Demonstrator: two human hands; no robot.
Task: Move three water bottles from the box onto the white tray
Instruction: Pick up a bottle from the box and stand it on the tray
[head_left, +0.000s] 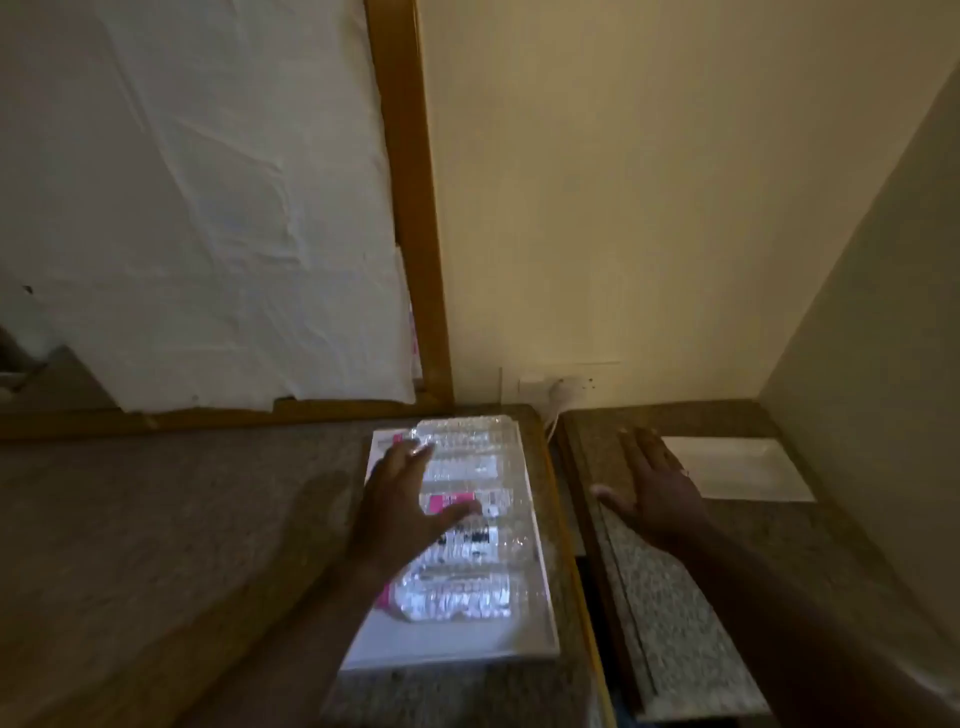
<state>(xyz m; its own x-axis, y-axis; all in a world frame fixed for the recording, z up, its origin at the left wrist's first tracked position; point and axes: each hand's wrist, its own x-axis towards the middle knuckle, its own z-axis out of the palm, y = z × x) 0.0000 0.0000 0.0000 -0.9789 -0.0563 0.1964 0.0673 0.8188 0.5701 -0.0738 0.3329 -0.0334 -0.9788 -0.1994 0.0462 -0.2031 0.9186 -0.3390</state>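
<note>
A shallow white box (540, 597) lies on the left counter with several clear water bottles (457, 597) lying on their sides in a row inside it, some with pink labels. My left hand (405, 504) hovers over the middle bottles, fingers spread, holding nothing. The white tray (753, 470) sits bare on the right counter near the corner wall. My right hand (654, 488) is spread flat just left of the tray, its fingers reaching the tray's left edge, holding nothing.
A dark gap (592, 582) separates the left counter (182, 519) from the right counter (675, 623). A wall socket with a white cable (558, 395) sits behind the gap. A wooden frame (415, 208) with white sheeting stands at the back left.
</note>
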